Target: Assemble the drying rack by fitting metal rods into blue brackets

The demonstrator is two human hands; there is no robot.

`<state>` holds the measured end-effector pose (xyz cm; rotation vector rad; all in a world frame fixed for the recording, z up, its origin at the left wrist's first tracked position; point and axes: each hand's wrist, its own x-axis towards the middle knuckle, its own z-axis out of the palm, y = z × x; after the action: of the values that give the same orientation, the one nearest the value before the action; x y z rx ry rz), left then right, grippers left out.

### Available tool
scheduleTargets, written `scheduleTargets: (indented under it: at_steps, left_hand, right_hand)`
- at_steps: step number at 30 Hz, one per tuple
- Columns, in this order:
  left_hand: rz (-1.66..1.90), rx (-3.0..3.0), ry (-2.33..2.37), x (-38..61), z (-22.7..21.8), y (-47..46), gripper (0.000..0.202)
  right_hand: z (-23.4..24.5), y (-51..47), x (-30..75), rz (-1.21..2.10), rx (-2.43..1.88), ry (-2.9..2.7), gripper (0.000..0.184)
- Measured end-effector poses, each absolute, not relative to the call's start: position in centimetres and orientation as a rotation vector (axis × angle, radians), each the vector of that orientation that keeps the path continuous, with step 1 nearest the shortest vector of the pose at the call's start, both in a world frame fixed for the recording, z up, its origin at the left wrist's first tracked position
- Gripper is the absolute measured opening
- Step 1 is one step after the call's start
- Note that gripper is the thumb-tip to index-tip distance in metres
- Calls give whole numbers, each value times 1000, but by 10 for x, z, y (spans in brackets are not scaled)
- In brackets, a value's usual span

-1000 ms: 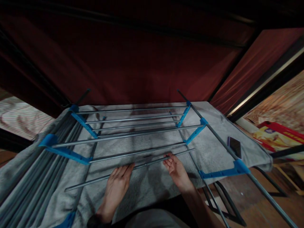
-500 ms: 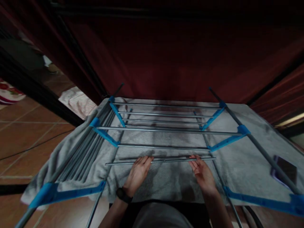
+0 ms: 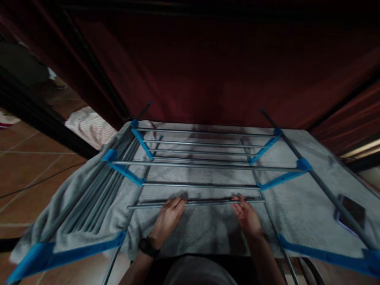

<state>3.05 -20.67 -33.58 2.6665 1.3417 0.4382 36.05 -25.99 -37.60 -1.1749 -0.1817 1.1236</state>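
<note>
You hold one thin grey tube (image 3: pixel 208 203) with both hands, and it lies inside the rack (image 3: pixel 204 165), on your side of its nearest rung and almost parallel to that rung. Your left hand (image 3: pixel 169 217) is palm down, its fingers kept close together and bent over the tube, gripping it left of its middle. Your right hand (image 3: pixel 246 217) is turned with the palm partly inward, and it pinches the same tube between thumb and fingertips, nearer to the right end. Both ends of the tube stick out past your hands, toward the two lower side poles of the rack. The light is poor, so I cannot tell whether the tube touches the blanket (image 3: pixel 208 237) or is a little above it. This grey blanket spreads under the rack. The rack has blue brackets (image 3: pixel 127 173), which join its upper poles with the lower ones, and several rungs go across it. At the left side of the rack, a pile (image 3: pixel 97 194) of grey tubes rests side by side on the blanket. At the right side of the rack there is a phone (image 3: pixel 353 209), partly covered by a pole. You wear a black watch (image 3: pixel 148 247) on your left wrist. Behind the rack hangs a dark red curtain (image 3: pixel 208 79).
</note>
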Motion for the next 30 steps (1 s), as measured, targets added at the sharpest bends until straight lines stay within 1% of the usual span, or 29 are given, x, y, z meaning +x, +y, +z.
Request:
scheduleTargets:
  at_steps: [2,6,10,15,23,30]
  left_hand:
    - [476,2701,1297,27,-344,-203,32]
    - [560,2736,1258,19,-357,-196,36]
    - [605,2716,1352,8,-367,-190,40]
    - [641,2663,1474,-3,-378,-186,41]
    - [675,2650,1416,6,-373,-199,34]
    - [506,2609,1526,17,-368,-210,32]
  right_hand:
    - [-373,-258,358,1119,-1168,-128,35]
    - [-370,-254,357,1117,-1112,-61,36]
    - [-368,-253,362,1083,-1069,-24,36]
    - [-365,-252,369,1088,-1041,-27,32]
    - [-369,-252,374,1111,-1065,-67,29]
    - [-383,-259,381,1104,-1102,-123,30]
